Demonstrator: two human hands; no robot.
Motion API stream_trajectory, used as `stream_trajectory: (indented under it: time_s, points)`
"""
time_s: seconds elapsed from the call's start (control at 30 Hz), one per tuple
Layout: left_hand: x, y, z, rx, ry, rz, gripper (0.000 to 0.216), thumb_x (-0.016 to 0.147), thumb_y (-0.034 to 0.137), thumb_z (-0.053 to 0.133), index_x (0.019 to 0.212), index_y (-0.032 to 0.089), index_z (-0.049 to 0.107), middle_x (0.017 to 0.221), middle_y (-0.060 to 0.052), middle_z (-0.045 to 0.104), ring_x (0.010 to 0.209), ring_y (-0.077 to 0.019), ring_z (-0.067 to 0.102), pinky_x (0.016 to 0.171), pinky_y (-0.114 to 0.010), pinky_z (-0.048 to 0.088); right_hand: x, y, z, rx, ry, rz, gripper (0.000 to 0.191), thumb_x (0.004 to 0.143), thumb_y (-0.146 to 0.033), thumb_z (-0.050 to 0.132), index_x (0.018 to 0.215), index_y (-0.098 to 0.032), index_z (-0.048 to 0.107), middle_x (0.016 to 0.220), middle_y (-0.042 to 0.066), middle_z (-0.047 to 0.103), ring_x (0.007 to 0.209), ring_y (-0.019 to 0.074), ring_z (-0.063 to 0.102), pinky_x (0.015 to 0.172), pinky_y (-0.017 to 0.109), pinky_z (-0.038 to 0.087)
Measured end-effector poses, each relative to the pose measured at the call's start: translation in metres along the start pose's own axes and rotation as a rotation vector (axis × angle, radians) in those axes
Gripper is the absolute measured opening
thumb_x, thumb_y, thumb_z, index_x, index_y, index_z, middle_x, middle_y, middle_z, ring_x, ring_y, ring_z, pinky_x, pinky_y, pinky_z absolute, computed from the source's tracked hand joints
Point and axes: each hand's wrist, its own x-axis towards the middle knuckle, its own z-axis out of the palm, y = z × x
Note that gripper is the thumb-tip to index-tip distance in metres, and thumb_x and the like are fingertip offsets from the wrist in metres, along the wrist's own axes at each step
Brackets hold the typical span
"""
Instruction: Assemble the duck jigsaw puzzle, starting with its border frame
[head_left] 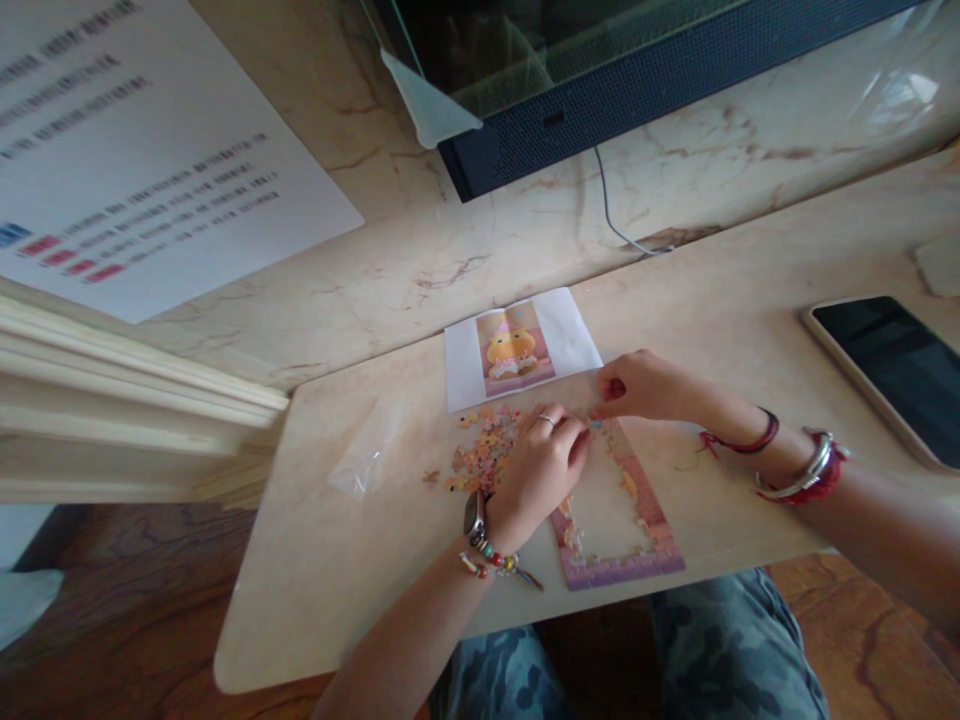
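A partly built jigsaw puzzle frame [637, 525] with a pink border lies on the marble table [337, 570] near its front edge. My left hand [538, 470] rests at the frame's top left corner, fingers curled and pinched together. My right hand [645, 385] sits at the frame's top edge, fingertips pressed down close to the left hand's. What the fingers hold is too small to make out. A heap of loose puzzle pieces [484, 450] lies just left of my left hand. A printed reference picture [517, 348] of a yellow figure lies behind the hands.
An empty clear plastic bag [360, 465] lies left of the pieces. A phone [892, 375] lies face up at the right. A dark screen [600, 80] with a cable stands on the ledge behind. A printed notice [135, 150] hangs at upper left.
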Motion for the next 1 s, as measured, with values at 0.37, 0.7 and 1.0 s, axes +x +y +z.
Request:
stream_trajectory:
  time_s: [0.37, 0.7, 1.0]
  points:
    - [-0.0003, -0.0014, 0.0003, -0.026, 0.002, 0.009, 0.005, 0.078, 0.014, 0.054, 0.078, 0.016, 0.058, 0.08, -0.004, 0.054, 0.079, -0.016, 0.054, 0.074, -0.033, 0.048, 0.0003, 0.0032, 0.0022, -0.043, -0.011, -0.06, 0.017, 0.067, -0.032, 0.06, 0.058, -0.017, 0.058, 0.054, -0.002, 0.053, 0.051, 0.0091, 0.045, 0.047, 0.021, 0.028]
    - [-0.0014, -0.004, 0.0031, -0.045, 0.008, 0.016, 0.004, 0.078, 0.015, 0.054, 0.08, 0.016, 0.057, 0.082, -0.004, 0.054, 0.081, -0.0166, 0.054, 0.075, -0.034, 0.049, -0.0002, 0.004, -0.0006, -0.053, -0.043, -0.076, 0.016, 0.065, -0.033, 0.06, 0.061, -0.017, 0.059, 0.056, -0.002, 0.055, 0.052, 0.0095, 0.046, 0.049, 0.021, 0.03]
    - [-0.0018, -0.0006, 0.0008, 0.028, -0.009, 0.08, 0.01, 0.082, 0.014, 0.049, 0.079, 0.015, 0.059, 0.079, -0.004, 0.054, 0.08, -0.0164, 0.052, 0.074, -0.034, 0.048, 0.0002, 0.0021, -0.0005, -0.058, -0.041, -0.064, 0.02, 0.067, -0.037, 0.059, 0.063, -0.017, 0.061, 0.058, -0.001, 0.056, 0.053, 0.01, 0.047, 0.049, 0.021, 0.03]
